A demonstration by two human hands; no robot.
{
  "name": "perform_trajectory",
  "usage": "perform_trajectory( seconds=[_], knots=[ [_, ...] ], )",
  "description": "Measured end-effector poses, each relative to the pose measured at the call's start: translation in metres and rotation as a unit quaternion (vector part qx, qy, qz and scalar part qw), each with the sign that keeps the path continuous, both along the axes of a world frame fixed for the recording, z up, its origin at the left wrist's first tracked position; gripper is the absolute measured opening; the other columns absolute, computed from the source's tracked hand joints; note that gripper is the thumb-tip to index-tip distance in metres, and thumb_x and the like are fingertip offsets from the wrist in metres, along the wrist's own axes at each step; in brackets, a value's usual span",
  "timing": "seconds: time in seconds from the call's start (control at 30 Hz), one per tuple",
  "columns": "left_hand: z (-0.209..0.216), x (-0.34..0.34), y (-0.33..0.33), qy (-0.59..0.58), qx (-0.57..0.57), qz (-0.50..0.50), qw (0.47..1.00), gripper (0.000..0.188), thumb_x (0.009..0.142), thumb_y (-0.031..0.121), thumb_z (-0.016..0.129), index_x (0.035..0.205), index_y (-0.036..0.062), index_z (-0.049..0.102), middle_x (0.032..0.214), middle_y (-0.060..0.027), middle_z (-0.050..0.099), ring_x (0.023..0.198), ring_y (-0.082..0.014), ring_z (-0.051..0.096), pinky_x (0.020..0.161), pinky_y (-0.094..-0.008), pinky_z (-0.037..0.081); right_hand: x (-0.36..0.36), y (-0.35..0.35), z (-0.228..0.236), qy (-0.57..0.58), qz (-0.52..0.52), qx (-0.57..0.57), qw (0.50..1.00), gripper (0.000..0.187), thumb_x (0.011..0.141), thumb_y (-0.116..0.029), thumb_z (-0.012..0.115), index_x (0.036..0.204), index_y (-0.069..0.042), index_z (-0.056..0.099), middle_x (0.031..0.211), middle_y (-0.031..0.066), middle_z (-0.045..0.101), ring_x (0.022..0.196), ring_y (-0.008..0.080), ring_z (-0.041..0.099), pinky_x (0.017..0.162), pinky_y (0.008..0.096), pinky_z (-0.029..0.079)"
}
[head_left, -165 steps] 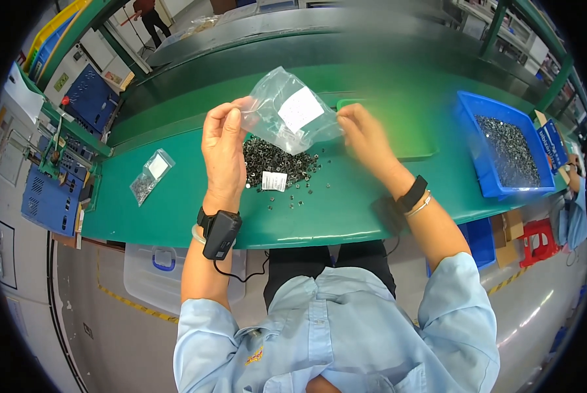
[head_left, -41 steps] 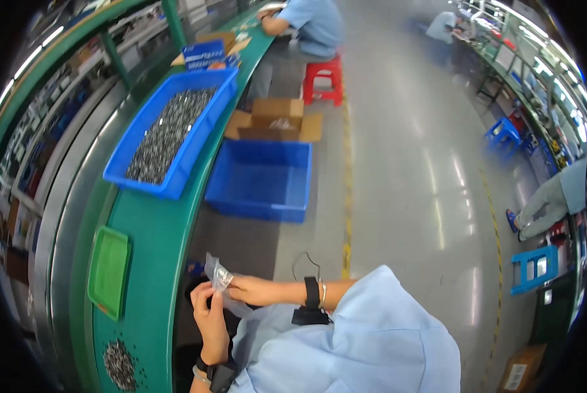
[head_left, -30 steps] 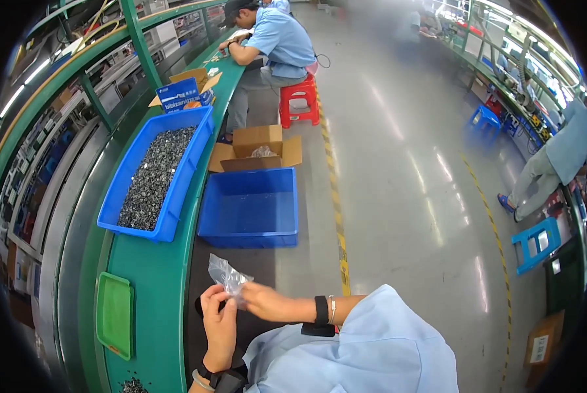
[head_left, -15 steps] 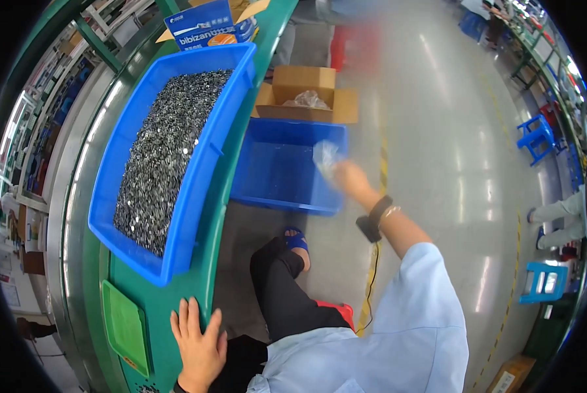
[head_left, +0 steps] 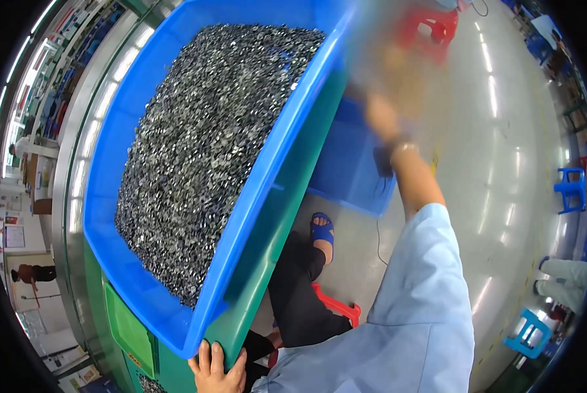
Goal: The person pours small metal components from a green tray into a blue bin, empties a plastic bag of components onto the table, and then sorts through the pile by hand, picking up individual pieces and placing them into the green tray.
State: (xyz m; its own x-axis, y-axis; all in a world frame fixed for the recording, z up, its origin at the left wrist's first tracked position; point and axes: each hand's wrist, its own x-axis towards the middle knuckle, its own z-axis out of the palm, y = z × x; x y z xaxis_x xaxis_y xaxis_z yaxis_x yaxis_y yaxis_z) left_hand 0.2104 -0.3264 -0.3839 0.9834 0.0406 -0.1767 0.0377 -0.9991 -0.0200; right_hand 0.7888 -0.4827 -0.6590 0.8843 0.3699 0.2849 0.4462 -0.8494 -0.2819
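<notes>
My left hand (head_left: 219, 371) rests on the edge of the green table (head_left: 251, 304), fingers extended, beside the near corner of a big blue tub (head_left: 234, 216). Small dark, shiny metallic-looking pieces (head_left: 195, 144) fill much of that tub. My right arm stretches forward over a blue bin (head_left: 349, 167) on the floor. At its end my right hand (head_left: 382, 118) is smeared by motion beside a blurred cardboard box (head_left: 405, 75). Whether it holds anything is hidden by the blur.
On the table, a shallow green tray (head_left: 128, 324) lies left of the tub, with loose dark pieces (head_left: 151, 384) below it. A red stool (head_left: 431, 29) stands beyond the cardboard box. Blue stools (head_left: 528, 333) and another person's legs (head_left: 565, 278) are at the right.
My right hand has moved forward from above the blue bin to the cardboard box; the clear plastic bag it held is no longer visible. The view has shifted, and the tub looks larger.
</notes>
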Motion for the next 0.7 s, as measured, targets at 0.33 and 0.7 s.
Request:
perform_trajectory(
  seconds=[0.33,0.7],
  knots=[
    [0.011,0.006,0.000,-0.035,-0.060,0.003,0.998,0.055,0.072,0.012,0.065,0.125,0.0188,0.054,0.137,-0.0207,0.039,0.127,-0.0392,0.038,0.102,-0.0580,0.029,-0.284,0.014,-0.017,0.328,0.380,-0.065,0.862,0.018,0.081,-0.017,0.056,0.089,-0.005,0.067,0.085,0.0190,0.065,0.082,0.0366,0.062,0.071,0.0419,0.050],
    [0.026,-0.254,-0.018,-0.252,-0.027,0.241,0.937,0.065,0.078,0.025,0.068,0.135,0.0095,0.041,0.145,-0.0198,0.030,0.133,-0.0363,0.031,0.106,-0.0522,0.026,-0.497,-0.005,0.248,0.459,0.615,-0.037,0.641,0.024,0.084,-0.012,0.062,0.105,-0.002,0.063,0.091,0.0108,0.066,0.085,0.0257,0.063,0.075,0.0344,0.049]
  ],
)
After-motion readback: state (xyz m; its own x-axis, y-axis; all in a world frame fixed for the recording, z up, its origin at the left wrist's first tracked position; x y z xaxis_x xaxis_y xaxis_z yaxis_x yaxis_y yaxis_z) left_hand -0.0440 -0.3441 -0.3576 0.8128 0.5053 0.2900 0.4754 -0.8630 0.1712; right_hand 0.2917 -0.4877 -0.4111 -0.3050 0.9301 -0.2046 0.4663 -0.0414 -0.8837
